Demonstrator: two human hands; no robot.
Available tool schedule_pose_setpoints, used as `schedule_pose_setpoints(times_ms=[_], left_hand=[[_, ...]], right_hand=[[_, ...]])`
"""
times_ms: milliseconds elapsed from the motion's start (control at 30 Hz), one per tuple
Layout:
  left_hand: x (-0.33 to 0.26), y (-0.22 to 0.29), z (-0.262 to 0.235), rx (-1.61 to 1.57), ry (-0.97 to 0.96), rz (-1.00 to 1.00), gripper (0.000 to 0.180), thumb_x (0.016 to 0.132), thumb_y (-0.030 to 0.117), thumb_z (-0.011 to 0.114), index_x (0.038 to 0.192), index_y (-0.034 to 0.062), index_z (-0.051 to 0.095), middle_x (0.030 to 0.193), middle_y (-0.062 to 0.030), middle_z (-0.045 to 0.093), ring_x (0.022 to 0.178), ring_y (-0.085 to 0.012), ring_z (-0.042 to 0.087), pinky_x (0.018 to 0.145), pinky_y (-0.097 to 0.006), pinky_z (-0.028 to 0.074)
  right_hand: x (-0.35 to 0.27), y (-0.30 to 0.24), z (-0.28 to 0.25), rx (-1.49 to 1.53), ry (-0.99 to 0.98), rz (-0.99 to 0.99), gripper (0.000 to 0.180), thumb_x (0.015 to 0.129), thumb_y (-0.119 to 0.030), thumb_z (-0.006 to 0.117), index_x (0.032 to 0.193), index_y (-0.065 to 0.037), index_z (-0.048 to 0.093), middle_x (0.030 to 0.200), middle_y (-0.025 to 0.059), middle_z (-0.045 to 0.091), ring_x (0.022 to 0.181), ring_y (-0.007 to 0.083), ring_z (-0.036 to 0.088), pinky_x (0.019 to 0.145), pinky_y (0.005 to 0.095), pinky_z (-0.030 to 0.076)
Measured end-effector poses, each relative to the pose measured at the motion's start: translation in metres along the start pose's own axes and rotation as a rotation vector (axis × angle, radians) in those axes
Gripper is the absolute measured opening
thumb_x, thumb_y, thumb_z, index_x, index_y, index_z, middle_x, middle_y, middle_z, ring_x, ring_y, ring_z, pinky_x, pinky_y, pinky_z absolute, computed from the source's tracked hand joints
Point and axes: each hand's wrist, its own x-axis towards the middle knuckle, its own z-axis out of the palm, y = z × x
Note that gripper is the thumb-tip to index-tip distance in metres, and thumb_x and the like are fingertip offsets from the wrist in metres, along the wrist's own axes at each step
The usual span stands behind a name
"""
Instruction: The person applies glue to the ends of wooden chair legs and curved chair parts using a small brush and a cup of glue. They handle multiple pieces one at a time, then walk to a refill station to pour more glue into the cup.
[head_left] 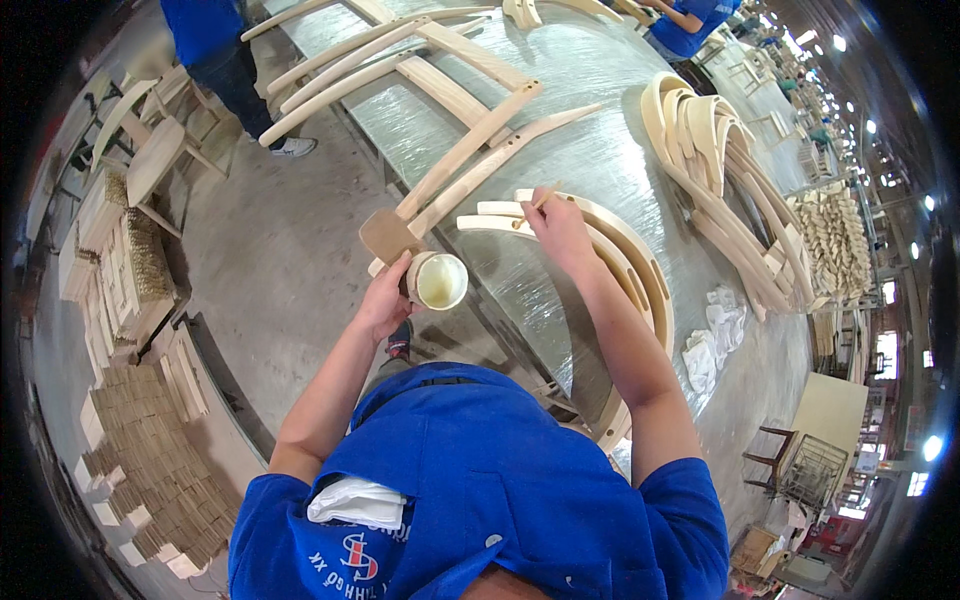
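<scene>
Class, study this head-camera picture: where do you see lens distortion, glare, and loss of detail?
In the head view, the workbench edges and the straight wooden chair parts bow toward the rim; ceiling lamps at the right blow out white; the bench's sheet covering shows soft sheen; the corners go black; the cup in the left hand is sharp.

One head camera looks steeply down (close, fisheye) over the workbench (600, 90).
</scene>
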Motion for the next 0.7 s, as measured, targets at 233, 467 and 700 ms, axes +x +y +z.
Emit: schedule_pose_setpoints(times_ms=[233, 467, 700], left_hand=[[0.002, 0.001, 0.024, -0.093, 0.049, 0.049, 0.036, 0.096, 0.034, 0.041, 0.124, 0.0112, 0.042, 0.114, -0.0037, 0.057, 0.097, -0.017, 0.06, 0.074, -0.04, 0.053], [0.018, 0.008, 0.05, -0.114, 0.016, 0.151, 0.037, 0.096, 0.034, 0.042, 0.126, 0.0128, 0.042, 0.118, -0.0042, 0.054, 0.104, -0.0179, 0.057, 0.083, -0.044, 0.05], [0.022, 0.02, 0.064, -0.198, -0.051, 0.175, 0.036, 0.096, 0.034, 0.043, 0.124, 0.0122, 0.044, 0.117, -0.0048, 0.055, 0.102, -0.0172, 0.057, 0.081, -0.042, 0.052]], right_hand=[[-0.006, -0.007, -0.021, 0.142, 0.05, 0.129, 0.021, 0.087, -0.02, 0.058, 0.078, -0.002, 0.053, 0.064, 0.0148, 0.059, 0.059, 0.0281, 0.059, 0.058, 0.035, 0.046], [-0.027, -0.042, -0.02, 0.556, 0.018, 0.049, 0.018, 0.086, -0.015, 0.061, 0.076, -0.002, 0.053, 0.061, 0.0053, 0.06, 0.055, 0.0081, 0.055, 0.051, 0.0237, 0.041], [-0.035, -0.02, -0.003, 1.088, 0.137, 0.381, 0.017, 0.088, -0.014, 0.059, 0.079, -0.003, 0.05, 0.067, 0.0088, 0.061, 0.057, 0.0126, 0.058, 0.053, 0.0256, 0.048]])
